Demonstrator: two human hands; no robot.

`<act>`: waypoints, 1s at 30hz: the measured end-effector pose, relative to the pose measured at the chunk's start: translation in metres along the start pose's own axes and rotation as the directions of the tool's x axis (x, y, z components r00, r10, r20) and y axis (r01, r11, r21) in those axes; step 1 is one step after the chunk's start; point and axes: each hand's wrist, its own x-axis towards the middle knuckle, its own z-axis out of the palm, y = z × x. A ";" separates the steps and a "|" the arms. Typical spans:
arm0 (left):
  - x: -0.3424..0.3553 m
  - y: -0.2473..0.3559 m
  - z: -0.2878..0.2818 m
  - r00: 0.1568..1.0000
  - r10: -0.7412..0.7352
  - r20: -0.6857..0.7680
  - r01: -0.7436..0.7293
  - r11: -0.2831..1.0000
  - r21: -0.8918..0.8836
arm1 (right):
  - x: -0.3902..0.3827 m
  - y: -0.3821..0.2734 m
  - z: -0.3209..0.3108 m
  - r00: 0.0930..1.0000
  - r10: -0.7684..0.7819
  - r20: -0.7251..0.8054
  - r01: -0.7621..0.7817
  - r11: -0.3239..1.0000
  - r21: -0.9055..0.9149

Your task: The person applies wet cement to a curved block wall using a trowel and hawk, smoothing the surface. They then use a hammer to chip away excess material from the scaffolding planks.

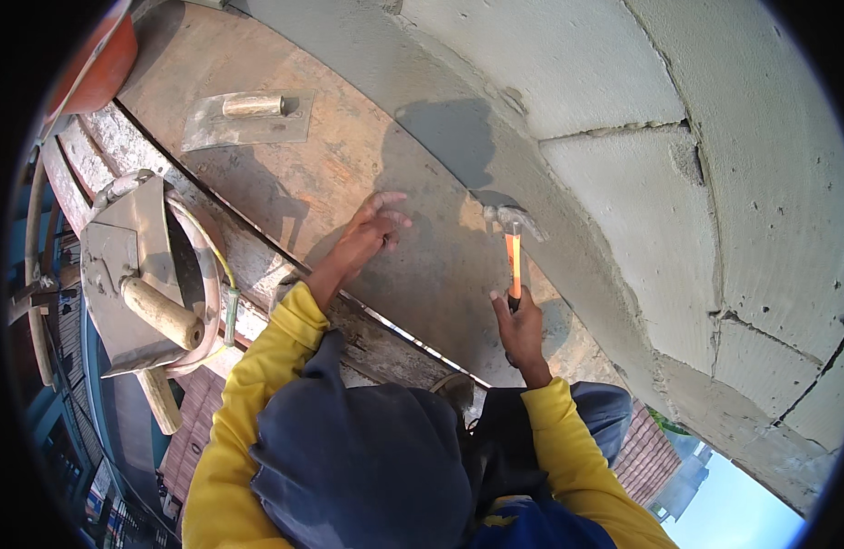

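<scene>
My right hand (pixel 522 331) is wrapped round the dark grip of a claw hammer (pixel 512 256). The hammer has an orange shaft, and its metal head is up against the foot of the block wall (pixel 623 197), or just short of it. My left hand (pixel 371 231) hovers over the brown board (pixel 422 293) with its fingers spread, holding nothing. Whether it touches the board I cannot tell. Farther off on the same board lies a plastering trowel (pixel 207 123) with a pale wooden handle.
On the left, a mortar-stained bucket (pixel 202 274) carries more trowels (pixel 134 265) with wooden handles and a green-handled tool (pixel 231 316). An orange tub (pixel 106 69) stands at the far left. Narrow gaps run between the scaffold planks (pixel 243 233); roofs show far below.
</scene>
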 end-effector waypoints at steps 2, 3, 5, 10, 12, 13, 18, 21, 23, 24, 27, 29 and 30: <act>-0.008 -0.003 0.028 0.983 -0.047 0.178 0.039 0.998 0.045 | 0.006 -0.020 0.009 0.997 -0.078 -0.003 0.077 0.971 0.226; -0.011 -0.005 0.042 0.960 -0.075 0.271 0.054 0.995 0.084 | 0.009 -0.033 0.016 0.993 -0.120 -0.006 0.115 0.934 0.340; -0.019 -0.011 0.065 0.941 -0.037 0.337 -0.003 0.993 0.117 | 0.013 -0.057 0.023 0.987 -0.160 0.029 0.125 0.860 0.495; -0.019 -0.038 0.080 0.946 0.014 0.324 0.037 0.988 -0.151 | 0.021 -0.053 0.040 0.972 -0.234 0.005 0.204 0.858 0.471; -0.021 -0.024 0.077 0.953 -0.071 0.296 0.114 0.985 -0.130 | 0.024 -0.059 0.041 0.972 -0.236 -0.013 0.213 0.852 0.478; -0.024 -0.011 0.076 0.954 -0.117 0.276 0.151 0.983 -0.104 | 0.027 -0.063 0.041 0.972 -0.236 -0.023 0.217 0.850 0.480; -0.011 -0.014 0.054 0.970 0.196 0.143 -0.226 0.945 0.237 | 0.047 -0.094 0.029 0.962 -0.268 -0.061 0.269 0.877 0.398; -0.002 -0.004 0.025 0.813 0.513 0.276 -0.565 0.581 0.586 | 0.066 -0.114 0.021 0.932 -0.352 -0.091 0.364 0.897 0.252; -0.001 0.010 0.016 0.817 0.505 0.277 -0.548 0.534 0.643 | 0.076 -0.132 0.017 0.922 -0.382 -0.068 0.388 0.910 0.150; 0.000 0.014 0.011 0.810 0.515 0.281 -0.556 0.518 0.650 | 0.082 -0.138 0.019 0.908 -0.412 -0.076 0.419 0.898 0.136; 0.003 0.027 0.006 0.815 0.513 0.269 -0.544 0.519 0.659 | 0.097 -0.155 0.022 0.876 -0.476 -0.080 0.482 0.871 0.095; 0.002 0.033 0.005 0.854 0.466 0.233 -0.492 0.575 0.654 | 0.105 -0.170 0.024 0.871 -0.486 -0.068 0.490 0.868 0.081; 0.007 0.032 0.003 0.837 0.501 0.221 -0.516 0.584 0.627 | 0.110 -0.175 0.025 0.867 -0.494 -0.068 0.498 0.859 0.118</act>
